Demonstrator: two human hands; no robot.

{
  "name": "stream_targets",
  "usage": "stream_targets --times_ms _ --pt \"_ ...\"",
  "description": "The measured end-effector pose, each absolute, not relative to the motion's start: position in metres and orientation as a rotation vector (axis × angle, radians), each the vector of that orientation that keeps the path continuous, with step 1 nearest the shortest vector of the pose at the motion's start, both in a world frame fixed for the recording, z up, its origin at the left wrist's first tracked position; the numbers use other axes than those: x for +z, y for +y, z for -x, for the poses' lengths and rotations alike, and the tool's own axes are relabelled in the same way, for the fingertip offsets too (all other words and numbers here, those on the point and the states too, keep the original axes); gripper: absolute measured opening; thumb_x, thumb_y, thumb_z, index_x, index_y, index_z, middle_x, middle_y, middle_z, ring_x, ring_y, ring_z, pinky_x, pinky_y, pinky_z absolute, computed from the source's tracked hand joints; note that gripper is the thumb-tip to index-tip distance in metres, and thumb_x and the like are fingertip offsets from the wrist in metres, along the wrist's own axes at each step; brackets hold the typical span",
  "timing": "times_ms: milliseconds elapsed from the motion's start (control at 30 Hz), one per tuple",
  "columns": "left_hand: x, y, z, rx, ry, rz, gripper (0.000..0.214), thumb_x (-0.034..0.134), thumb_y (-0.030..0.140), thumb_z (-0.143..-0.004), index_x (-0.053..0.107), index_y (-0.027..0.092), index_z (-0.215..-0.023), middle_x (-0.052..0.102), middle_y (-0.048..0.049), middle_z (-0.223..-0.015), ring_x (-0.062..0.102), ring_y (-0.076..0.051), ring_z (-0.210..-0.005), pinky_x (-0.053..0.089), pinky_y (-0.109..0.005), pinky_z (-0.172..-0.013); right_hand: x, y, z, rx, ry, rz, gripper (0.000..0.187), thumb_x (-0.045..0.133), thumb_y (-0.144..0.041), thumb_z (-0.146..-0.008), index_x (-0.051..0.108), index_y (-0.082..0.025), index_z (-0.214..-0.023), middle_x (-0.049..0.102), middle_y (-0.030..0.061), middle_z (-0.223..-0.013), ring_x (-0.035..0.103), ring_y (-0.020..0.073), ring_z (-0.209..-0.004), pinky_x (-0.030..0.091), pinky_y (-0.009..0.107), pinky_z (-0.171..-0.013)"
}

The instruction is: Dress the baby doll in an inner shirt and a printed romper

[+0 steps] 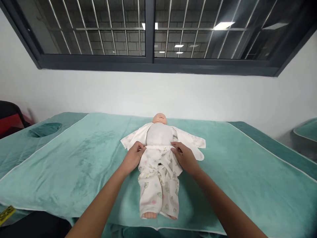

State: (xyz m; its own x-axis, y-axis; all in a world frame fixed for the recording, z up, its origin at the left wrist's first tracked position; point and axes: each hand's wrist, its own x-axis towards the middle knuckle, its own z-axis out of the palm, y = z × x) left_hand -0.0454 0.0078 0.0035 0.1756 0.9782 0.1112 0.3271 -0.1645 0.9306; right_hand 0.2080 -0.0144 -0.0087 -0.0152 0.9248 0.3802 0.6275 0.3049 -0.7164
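The printed trousers (150,188) lie directly between and below the fingers, pulled up around the doll's legs, with the waistband running across from one hand to the other. The left hand (133,155) has thumb and forefinger closed together at one end of that band; the right hand (185,160) appears to pinch the other end, though the exact grip on the cloth is partly hidden. The fabric looks thin, soft and light, so it should bunch and give readily rather than hold a shape, and it seems unlikely to slip from bare fingers. The band's two side edges look the surest hold; the loose ties (162,168), just below and between the fingertips, would probably drag the cloth unevenly. Beyond the fingers, the doll (159,118) lies on its back, bare feet nearest the wearer; its body is probably firmer and heavier than the clothes. The white jacket (189,136) spreads open past both hands, and beneath everything the green cover (81,158) looks plush, likely gripping the cloth slightly.
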Motion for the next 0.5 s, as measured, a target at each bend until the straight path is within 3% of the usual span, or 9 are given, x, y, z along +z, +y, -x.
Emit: stream_targets --times_ms 67,167,333,500 --pt "0.005 0.025 0.040 1.082 1.388 -1.643 0.020 0.051 0.039 -0.085 0.046 0.022 -0.075 0.054 0.0032 -0.067 0.053 -0.017 -0.068 0.040 -0.028 -0.066 -0.003 -0.002 -0.210 0.425 -1.652 1.476 0.021 0.049 -0.039 -0.088 0.045 -0.024 -0.074 0.064 0.0019 -0.083 0.058 0.0205 -0.078 0.043 0.034 -0.072" --pt "0.006 0.051 0.032 1.135 1.412 -1.638 0.019 0.051 0.039 -0.085 0.048 0.022 -0.078 0.053 0.0040 -0.067 0.051 -0.016 -0.066 0.039 -0.028 -0.065 0.003 0.021 -0.215 0.379 -1.577 1.506 0.024 0.051 -0.041 -0.086 0.043 -0.025 -0.071 0.048 -0.0046 -0.060 0.047 0.0171 -0.061 0.036 0.030 -0.061" --pt "-0.015 0.075 0.015 1.260 1.435 -1.556 0.020 0.048 0.042 -0.086 0.046 0.023 -0.085 0.051 0.0043 -0.069 0.050 -0.016 -0.068 0.039 -0.027 -0.068 -0.015 0.056 -0.214 0.442 -1.405 1.430 0.025 0.052 -0.043 -0.085 0.042 -0.024 -0.073 0.041 -0.0058 -0.062 0.042 0.0154 -0.061 0.034 0.028 -0.060" --pt "-0.036 0.072 0.010 1.293 1.413 -1.477 0.026 0.044 0.043 -0.087 0.053 0.020 -0.078 0.056 0.0000 -0.077 0.052 -0.017 -0.077 0.042 -0.028 -0.072 -0.037 0.062 -0.211 0.547 -1.324 1.355 0.024 0.056 -0.045 -0.086 0.046 -0.024 -0.079 0.044 -0.0055 -0.066 0.044 0.0150 -0.063 0.038 0.028 -0.062"
